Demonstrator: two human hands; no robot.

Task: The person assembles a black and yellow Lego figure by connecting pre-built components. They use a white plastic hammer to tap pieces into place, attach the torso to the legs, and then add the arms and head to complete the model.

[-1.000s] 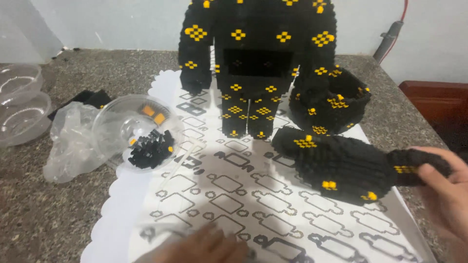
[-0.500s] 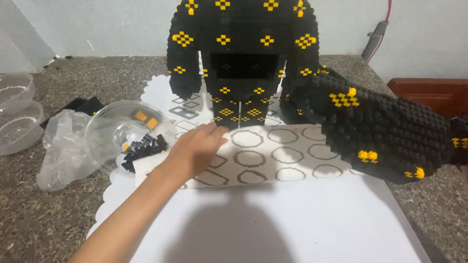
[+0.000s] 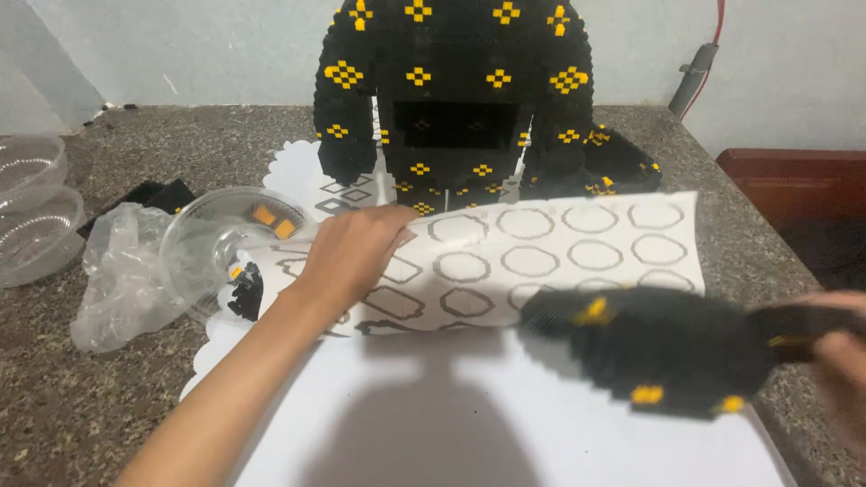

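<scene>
My left hand (image 3: 356, 248) grips the near-left edge of a printed sheet (image 3: 559, 252) with ring and hexagon outlines, and the sheet is lifted and folded back. My right hand (image 3: 843, 356) at the right edge holds a large black brick-built piece (image 3: 658, 347) with yellow spots, blurred, just above the white sheet (image 3: 469, 424). Behind the lifted sheet stands a tall black brick figure (image 3: 456, 90) with yellow cross patterns. A second black brick part (image 3: 622, 167) lies partly hidden behind the sheet's top edge.
A tipped clear plastic bowl (image 3: 221, 243) holds small black and yellow bricks beside a crumpled clear bag (image 3: 122, 275). Stacked clear bowls (image 3: 32, 212) sit at the left edge. The counter (image 3: 54, 397) is speckled grey stone; a dark red cabinet (image 3: 794, 194) is right.
My left hand has lifted the printed sheet up and folded it back. The black brick piece in my right hand has come down and nearer to me. The view has tilted.
</scene>
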